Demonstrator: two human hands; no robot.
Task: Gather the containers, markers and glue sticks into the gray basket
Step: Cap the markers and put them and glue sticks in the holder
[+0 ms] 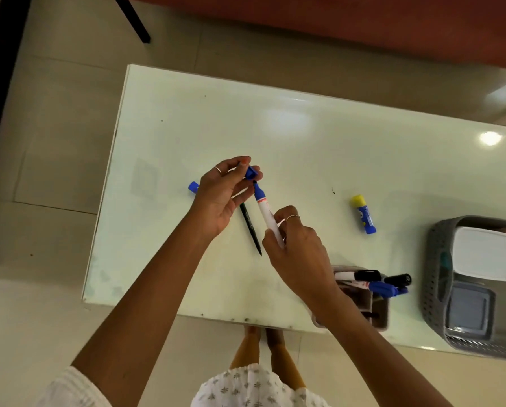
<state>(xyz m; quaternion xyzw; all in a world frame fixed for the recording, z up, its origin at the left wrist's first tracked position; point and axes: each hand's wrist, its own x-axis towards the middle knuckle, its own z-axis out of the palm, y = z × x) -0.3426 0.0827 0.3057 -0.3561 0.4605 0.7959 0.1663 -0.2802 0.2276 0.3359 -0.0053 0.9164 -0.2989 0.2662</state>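
White patterned garment (254, 386) lowest in view; above it, right hand (298, 248) grips a white-barrelled blue marker (265, 212) while left hand (222, 195) pinches its blue cap (250, 172). Pale glossy counter (363, 160) is bare along its far edge. On it: one black pen (251, 230), one yellow-capped blue glue stick (363, 214), gray perforated basket (435, 277) at right edge holding two lidded containers.

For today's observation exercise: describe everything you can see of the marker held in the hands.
The marker has a white barrel with red print and a blue neck ending in a dark tip. It is uncapped. The right hand grips its lower barrel, holding it tilted above the table, tip pointing away. The left hand pinches its blue cap just off the tip.
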